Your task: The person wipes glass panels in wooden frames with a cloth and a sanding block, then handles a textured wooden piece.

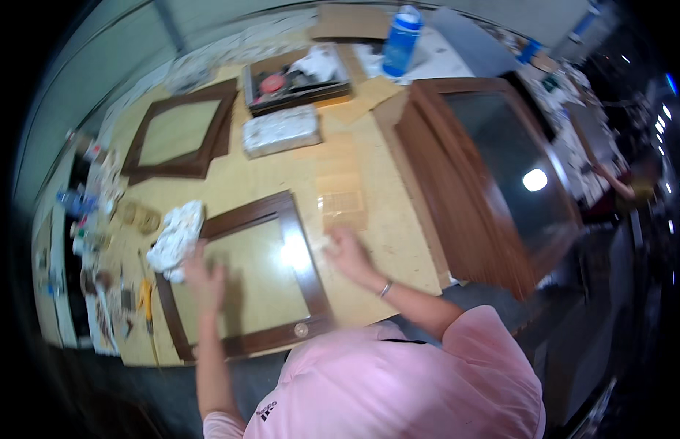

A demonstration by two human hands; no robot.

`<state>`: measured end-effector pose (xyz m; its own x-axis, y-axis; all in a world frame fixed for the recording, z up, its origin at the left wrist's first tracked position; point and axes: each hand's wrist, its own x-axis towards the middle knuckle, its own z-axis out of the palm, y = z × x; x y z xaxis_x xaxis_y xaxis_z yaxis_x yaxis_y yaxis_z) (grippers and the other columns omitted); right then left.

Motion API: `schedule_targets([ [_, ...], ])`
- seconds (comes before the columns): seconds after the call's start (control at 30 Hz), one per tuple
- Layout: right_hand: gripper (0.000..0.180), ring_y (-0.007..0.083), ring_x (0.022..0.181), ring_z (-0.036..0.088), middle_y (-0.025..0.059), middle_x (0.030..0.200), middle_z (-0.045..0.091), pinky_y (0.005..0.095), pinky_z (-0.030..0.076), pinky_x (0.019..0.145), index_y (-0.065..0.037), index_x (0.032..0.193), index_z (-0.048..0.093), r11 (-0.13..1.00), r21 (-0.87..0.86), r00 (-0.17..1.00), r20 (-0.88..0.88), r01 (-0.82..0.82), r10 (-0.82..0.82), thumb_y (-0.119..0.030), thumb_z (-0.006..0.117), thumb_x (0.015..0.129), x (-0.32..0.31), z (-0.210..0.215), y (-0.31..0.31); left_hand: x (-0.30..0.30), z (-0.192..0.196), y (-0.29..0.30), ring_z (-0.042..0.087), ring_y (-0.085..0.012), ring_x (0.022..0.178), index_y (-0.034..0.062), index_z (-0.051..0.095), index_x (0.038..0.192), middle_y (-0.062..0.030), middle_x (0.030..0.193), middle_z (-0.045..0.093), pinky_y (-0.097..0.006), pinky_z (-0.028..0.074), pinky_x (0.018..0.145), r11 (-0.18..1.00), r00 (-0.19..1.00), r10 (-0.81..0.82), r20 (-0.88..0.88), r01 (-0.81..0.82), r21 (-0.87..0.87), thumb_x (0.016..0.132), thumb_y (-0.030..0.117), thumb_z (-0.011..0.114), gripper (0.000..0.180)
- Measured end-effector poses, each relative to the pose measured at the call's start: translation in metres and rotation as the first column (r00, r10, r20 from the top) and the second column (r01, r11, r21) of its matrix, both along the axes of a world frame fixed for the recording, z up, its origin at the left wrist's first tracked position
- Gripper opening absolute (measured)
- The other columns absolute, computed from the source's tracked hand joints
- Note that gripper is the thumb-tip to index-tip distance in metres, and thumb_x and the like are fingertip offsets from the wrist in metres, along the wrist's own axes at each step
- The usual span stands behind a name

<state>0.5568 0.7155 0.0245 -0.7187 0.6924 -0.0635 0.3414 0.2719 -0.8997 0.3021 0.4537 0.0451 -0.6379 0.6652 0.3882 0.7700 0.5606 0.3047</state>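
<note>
A brown wooden frame (pixel 299 252) with a pale panel or opening lies on the worktable in front of me, a round light mark at its near right corner. Over its left side is my left hand (pixel 206 282), blurred, thumb apart from the fingers. Its fingertips reach the edge of a crumpled white cloth (pixel 177 235) at the frame's far left corner; I see no grip on it. My right hand (pixel 351 256), a bracelet at its wrist, is right of the frame by an orange paper strip (pixel 338 172) with a clear, shiny piece (pixel 342 211). Its fingers look bent but are smeared.
A large brown cabinet piece with a dark glass panel (pixel 501 146) stands on the right. Farther back are stacked frames (pixel 215 150), a wrapped block (pixel 281 132), an open box (pixel 299 99) and a blue bottle (pixel 402 44). A yellow-handled tool (pixel 146 296) lies left.
</note>
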Motion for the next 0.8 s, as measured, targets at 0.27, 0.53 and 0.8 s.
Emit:
schedule_targets([
  [0.27,0.059,0.0371,0.115,0.052,0.0226,0.122,0.054,0.0428,0.044,0.100,0.005,0.129,0.050,0.968,0.184,0.942,0.258,0.171,-0.215,-0.029,0.070,0.085,-0.006,0.019,-0.117,-0.117,-0.018,-0.007,0.043,-0.0415,0.133,0.0135,0.043,0.147,-0.0190,0.150,0.042,-0.052,0.036,0.106,0.888,0.994,0.042,0.098,0.008,-0.460,0.079,0.014,0.068,0.072],
  [0.53,0.052,0.0372,0.113,0.051,0.0217,0.115,0.052,0.0447,0.044,0.099,0.004,0.122,0.050,0.872,0.381,0.880,0.236,0.307,-0.413,-0.027,0.070,0.085,-0.024,0.006,-0.144,-0.108,-0.007,0.032,0.056,-0.0361,0.120,0.0046,0.058,0.132,-0.0195,0.127,0.062,-0.041,0.041,0.105,0.917,0.878,-0.393,0.273,0.353,0.184,0.080,-0.004,0.051,0.054],
  [0.8,0.046,0.0356,0.114,0.049,0.0183,0.114,0.051,0.0448,0.044,0.098,0.001,0.118,0.052,0.835,0.413,0.856,0.207,0.363,-0.474,-0.023,0.071,0.083,-0.016,-0.013,-0.151,0.038,0.002,-0.018,0.061,-0.0349,0.112,0.0083,0.073,0.109,-0.0154,0.113,0.070,-0.047,0.042,0.105,0.271,0.066,-0.716,0.695,0.943,0.191,0.075,0.007,0.055,0.038],
])
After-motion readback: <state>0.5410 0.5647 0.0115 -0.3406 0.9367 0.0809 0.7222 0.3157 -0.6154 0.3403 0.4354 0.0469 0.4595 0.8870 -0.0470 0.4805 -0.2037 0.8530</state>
